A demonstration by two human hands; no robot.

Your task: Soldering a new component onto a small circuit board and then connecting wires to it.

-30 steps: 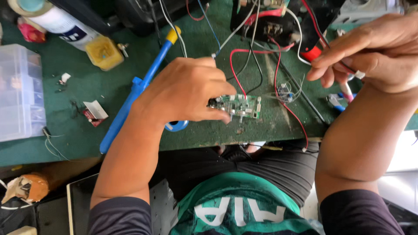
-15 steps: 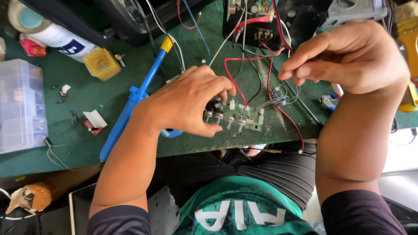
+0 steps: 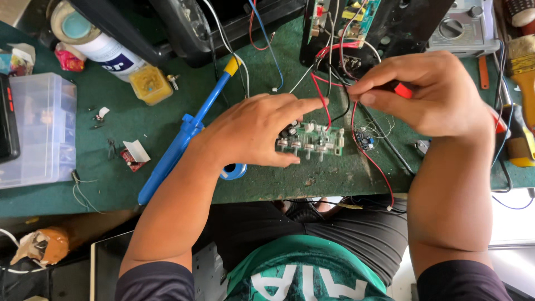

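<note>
Head view: left hand (image 3: 253,131) pinches green circuit board (image 3: 316,140); right hand (image 3: 429,92) grips red-tipped probe (image 3: 402,89).

green circuit board (image 3: 315,140) | flat on green mat, near front edge | knobs toward person | red wires attached

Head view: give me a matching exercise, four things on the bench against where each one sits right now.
Things:
1. small green circuit board
2. blue soldering iron
3. clear plastic box
4. red-tipped probe

Places:
A. at the bench's left edge
B. pinched in the right hand
C. under the fingers of the left hand
D. lying slantwise, partly under the left forearm

Pairs: 1-C, 2-D, 3-A, 4-B
</note>
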